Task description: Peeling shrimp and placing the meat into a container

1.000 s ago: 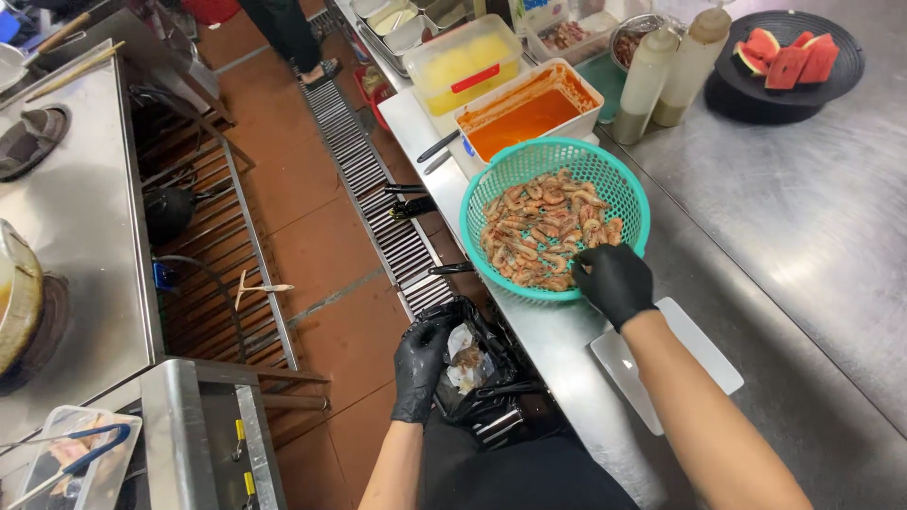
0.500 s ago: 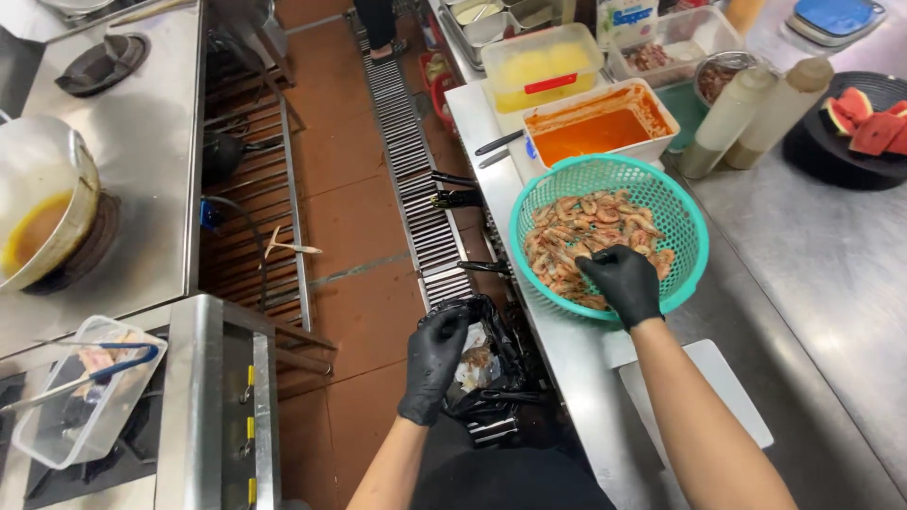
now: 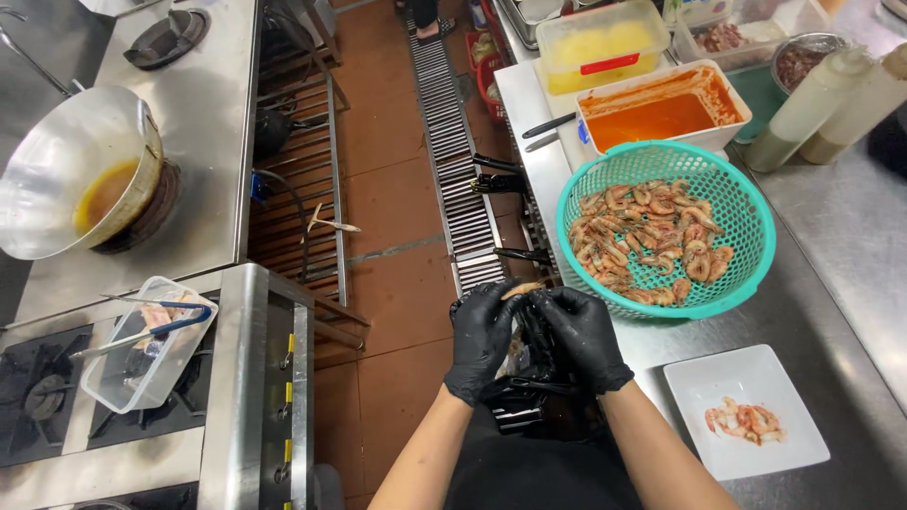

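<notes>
A: What changed vs half a second back?

B: Right hand (image 3: pixel 578 335) was in the teal basket (image 3: pixel 746 203) then; it's out now, at lower centre of frame, meeting the left hand (image 3: pixel 482 332). Both black-gloved. Together they pinch one shrimp (image 3: pixel 521 290) at the fingertips, so both are grasping it. It sits just left of the basket's lower rim, above a black bag (image 3: pixel 539 401) hanging at the counter edge. The view has also tilted down.

A: Surface, room?

B: Stainless steel counter (image 3: pixel 850 246) down the right side. Brown tiled floor (image 3: pixel 387 189) with a metal drain grate (image 3: pixel 452 161) through the middle. Steel stove range (image 3: pixel 213 123) on the left, burners at upper left and lower left.

A: Counts?

B: One basket of shrimp. One white square plate (image 3: pixel 727 449) at lower right with a few peeled pieces. One white tub of orange sauce (image 3: pixel 661 109) above the basket, one yellow-filled tub (image 3: pixel 600 47) above that. Two squeeze bottles (image 3: pixel 812 109) at upper right. One wok (image 3: pixel 80 170) with brownish liquid at left. One clear plastic container (image 3: pixel 142 364) with tongs (image 3: pixel 142 331) at lower left.
</notes>
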